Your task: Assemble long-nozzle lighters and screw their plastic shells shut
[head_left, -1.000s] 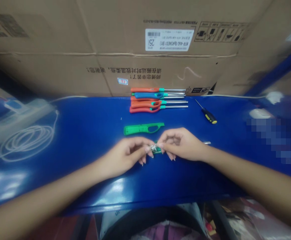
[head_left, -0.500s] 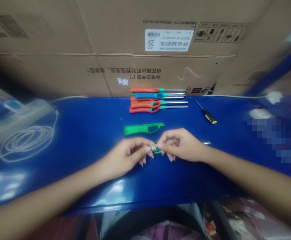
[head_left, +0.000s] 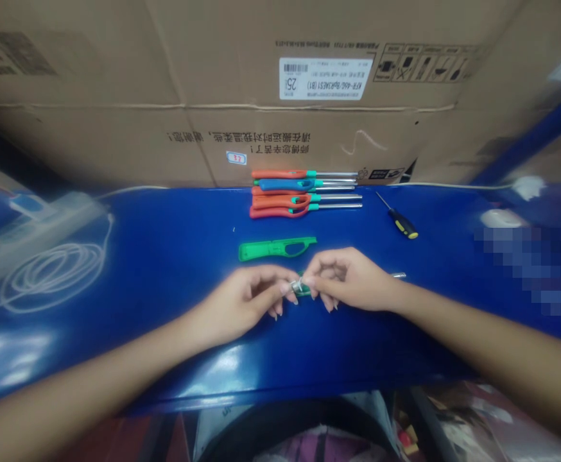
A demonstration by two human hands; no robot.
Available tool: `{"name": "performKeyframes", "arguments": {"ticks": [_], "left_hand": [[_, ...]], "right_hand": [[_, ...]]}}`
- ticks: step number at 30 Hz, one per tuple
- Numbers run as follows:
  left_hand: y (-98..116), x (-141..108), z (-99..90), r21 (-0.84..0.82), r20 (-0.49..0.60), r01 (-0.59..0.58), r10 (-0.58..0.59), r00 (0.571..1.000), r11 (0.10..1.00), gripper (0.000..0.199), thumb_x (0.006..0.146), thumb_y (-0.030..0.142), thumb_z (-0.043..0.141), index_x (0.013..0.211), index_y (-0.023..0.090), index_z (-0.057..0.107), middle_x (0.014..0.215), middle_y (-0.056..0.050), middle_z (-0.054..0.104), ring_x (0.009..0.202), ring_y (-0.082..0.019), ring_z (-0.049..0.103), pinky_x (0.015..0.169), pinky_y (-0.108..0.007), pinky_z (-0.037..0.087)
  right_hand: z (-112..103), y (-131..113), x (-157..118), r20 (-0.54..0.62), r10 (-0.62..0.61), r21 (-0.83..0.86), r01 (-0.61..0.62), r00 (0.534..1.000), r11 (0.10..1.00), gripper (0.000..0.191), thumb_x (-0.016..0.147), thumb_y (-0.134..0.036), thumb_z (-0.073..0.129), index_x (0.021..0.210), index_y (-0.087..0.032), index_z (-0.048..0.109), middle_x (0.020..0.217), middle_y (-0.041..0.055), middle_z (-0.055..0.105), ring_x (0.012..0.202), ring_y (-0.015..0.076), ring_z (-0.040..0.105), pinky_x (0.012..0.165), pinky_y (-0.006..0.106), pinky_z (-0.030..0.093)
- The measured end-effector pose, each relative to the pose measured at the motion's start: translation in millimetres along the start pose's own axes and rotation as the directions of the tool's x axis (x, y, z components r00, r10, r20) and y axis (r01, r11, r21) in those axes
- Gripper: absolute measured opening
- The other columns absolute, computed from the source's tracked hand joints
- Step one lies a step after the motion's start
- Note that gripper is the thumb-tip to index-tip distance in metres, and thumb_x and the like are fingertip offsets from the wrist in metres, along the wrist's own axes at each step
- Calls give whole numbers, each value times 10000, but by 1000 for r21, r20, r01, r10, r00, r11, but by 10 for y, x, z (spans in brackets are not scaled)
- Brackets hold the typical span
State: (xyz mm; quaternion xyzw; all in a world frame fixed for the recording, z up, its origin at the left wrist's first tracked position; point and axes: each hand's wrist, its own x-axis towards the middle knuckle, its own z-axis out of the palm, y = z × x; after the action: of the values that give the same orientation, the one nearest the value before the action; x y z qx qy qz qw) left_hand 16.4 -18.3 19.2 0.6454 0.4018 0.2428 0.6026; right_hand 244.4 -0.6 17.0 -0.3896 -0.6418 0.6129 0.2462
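Observation:
Between the fingertips of both hands is a small pale, metallic-looking piece (head_left: 296,285), too small to name. My left hand (head_left: 244,300) is closed in a pinch on its left side. From the right, my right hand (head_left: 350,281) pinches at the same piece with thumb and forefinger. Just under the fingers a green part (head_left: 304,292) shows, mostly hidden. A metal tube end (head_left: 398,275) sticks out beyond my right wrist. Farther off lies a green lighter shell half (head_left: 261,251), its hollow inner side up.
Several long-necked lighters (head_left: 280,202) in orange, red and blue lie side by side near the cardboard (head_left: 131,141) at the back. A black and yellow screwdriver (head_left: 402,224) rests to their right. On the left are a coiled white cable (head_left: 52,276) and a power strip (head_left: 34,231).
Almost nothing differs. Both hands keep the same pinch in the same place, with the small piece turned very slightly between the fingertips.

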Motion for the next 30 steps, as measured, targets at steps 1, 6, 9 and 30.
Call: {"name": "performKeyframes", "arguments": {"ticks": [1,6,9,30], "left_hand": [[4,1,-5,-6,0,-1,1,1000,1000,297,965,295,575,1166,97,669,910,-74,726,656,-107,602,658,-244,530],[36,6,-34,14,1,25,-25,1000,1000,286,955,334,597,1084,103,708,888,-70,734,676,-117,632,677,-253,550],[44,4,-37,20,6,43,-43,999,999,276,941,352,614,1017,111,726,880,-69,739,671,-119,633,670,-257,556],[11,-8,20,68,-12,29,-28,1000,997,301,940,383,611,983,116,740,823,-61,728,657,-128,622,616,-237,527]], "right_hand": [[-7,-4,7,-1,-4,16,4,1000,1000,349,810,-457,768,837,-132,644,647,-3,667,477,79,612,466,191,504],[-49,-30,39,-31,-42,91,45,999,995,371,768,-459,808,807,-128,647,640,-7,668,459,82,619,455,190,510],[-60,-34,43,-54,-45,106,51,998,993,382,734,-461,833,777,-135,640,635,-15,666,444,79,610,442,190,498],[31,-39,-3,-96,-3,-13,1,995,1000,256,839,-358,736,766,-153,602,588,-21,634,463,81,610,465,193,482]]}}
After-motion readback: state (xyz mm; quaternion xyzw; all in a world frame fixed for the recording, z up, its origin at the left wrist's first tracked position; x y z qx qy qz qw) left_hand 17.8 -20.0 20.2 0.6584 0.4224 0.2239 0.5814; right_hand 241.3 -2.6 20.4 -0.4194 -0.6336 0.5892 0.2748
